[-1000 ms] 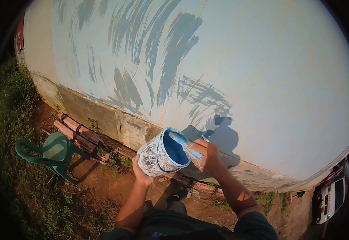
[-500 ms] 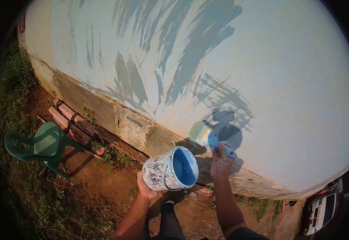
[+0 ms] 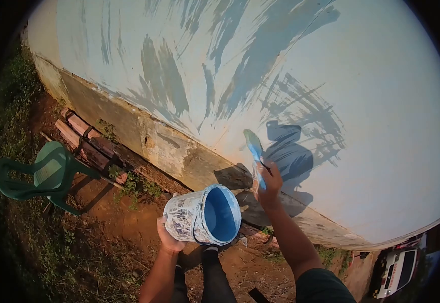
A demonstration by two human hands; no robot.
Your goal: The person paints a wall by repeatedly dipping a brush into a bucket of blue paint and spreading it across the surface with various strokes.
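My left hand [image 3: 167,240] holds a paint-spattered white bucket [image 3: 192,217] from below, tilted so its blue inside faces right. My right hand [image 3: 268,186] grips a paintbrush [image 3: 254,146] with blue bristles, raised upright against the pale wall [image 3: 371,101]. The brush tip is at the wall, just left of its own shadow. Grey-blue brush strokes cover the wall's upper middle.
A green plastic chair [image 3: 40,174] stands on the dirt at left. Reddish bricks or tiles [image 3: 91,146] lie along the wall's concrete base [image 3: 169,151]. Grass grows at the far left. A white vehicle [image 3: 396,270] shows at the bottom right. My legs are below the bucket.
My right hand lifted the brush out of the bucket and up to the wall. The bucket dropped lower and to the left. The view shifted, moving the chair left.
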